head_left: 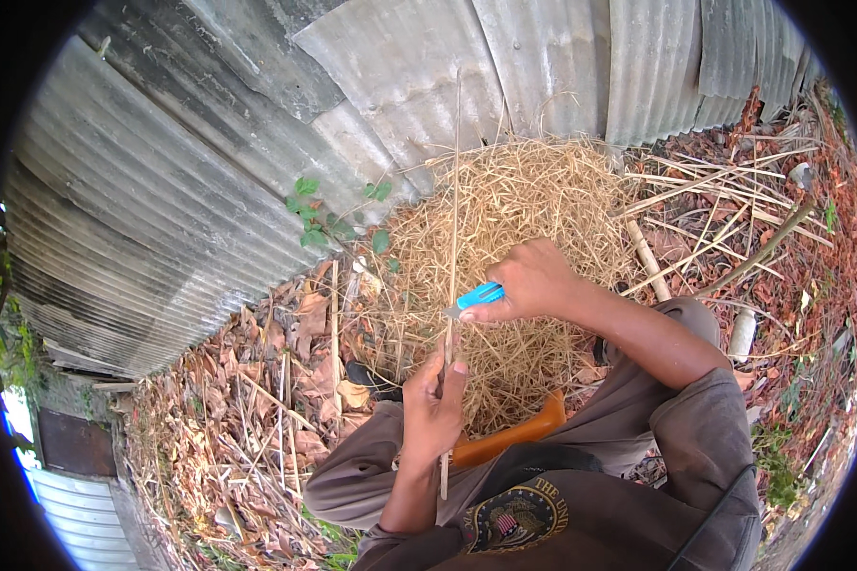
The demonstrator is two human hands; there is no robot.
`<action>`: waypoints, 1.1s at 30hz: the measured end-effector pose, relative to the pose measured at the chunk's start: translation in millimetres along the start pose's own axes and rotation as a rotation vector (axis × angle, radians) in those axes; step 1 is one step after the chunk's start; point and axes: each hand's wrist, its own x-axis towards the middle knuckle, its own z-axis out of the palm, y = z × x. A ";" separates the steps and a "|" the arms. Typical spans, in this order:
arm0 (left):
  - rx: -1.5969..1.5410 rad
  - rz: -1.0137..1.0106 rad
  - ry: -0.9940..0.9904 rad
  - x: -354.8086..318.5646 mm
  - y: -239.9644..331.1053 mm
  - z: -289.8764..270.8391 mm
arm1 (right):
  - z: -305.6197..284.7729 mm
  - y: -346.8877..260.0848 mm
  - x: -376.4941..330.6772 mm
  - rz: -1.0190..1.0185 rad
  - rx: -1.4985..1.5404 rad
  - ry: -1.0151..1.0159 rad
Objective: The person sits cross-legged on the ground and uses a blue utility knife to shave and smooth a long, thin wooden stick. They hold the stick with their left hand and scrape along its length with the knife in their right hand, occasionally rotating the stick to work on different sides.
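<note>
A long, thin pale strip (455, 209), looking like split bamboo or cane, stands nearly upright in front of me. My left hand (433, 404) is closed round its lower part, and its lower end shows below the hand. My right hand (533, 281) grips a blue utility knife (481, 294). The knife's blade lies against the strip just above my left fingers. Below and beyond both hands spreads a heap of straw-coloured shavings (543, 190).
An orange curved object (514, 434) lies near my lap, partly hidden. Corrugated grey sheets (400, 76) form a wall ahead and left. Several loose pale sticks (724, 190) lie crossed at right, near a thicker cut piece (647, 259). Dry leaves (309, 319) cover the ground at left.
</note>
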 end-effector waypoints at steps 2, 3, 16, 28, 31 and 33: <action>0.035 0.047 0.015 1.2 -0.7 2.3 | -7.6 0.9 1.2 0.009 -0.025 -0.032; 0.013 -0.051 -0.009 -0.6 -0.3 -4.0 | -10.8 0.5 4.1 0.016 -0.035 -0.042; 0.114 -0.025 -0.088 -74.4 -0.8 -15.1 | -60.3 111.3 24.9 0.553 -0.091 0.267; 0.031 -0.196 -0.128 -139.8 -23.1 -95.7 | -55.6 262.5 -48.5 1.093 0.017 0.304; -0.050 -0.069 -0.017 -91.2 -38.8 -74.9 | -57.5 176.1 -18.6 0.928 0.005 0.167; -0.099 -0.088 0.052 -53.2 -40.7 -54.4 | -50.6 109.3 -6.0 0.702 0.095 0.072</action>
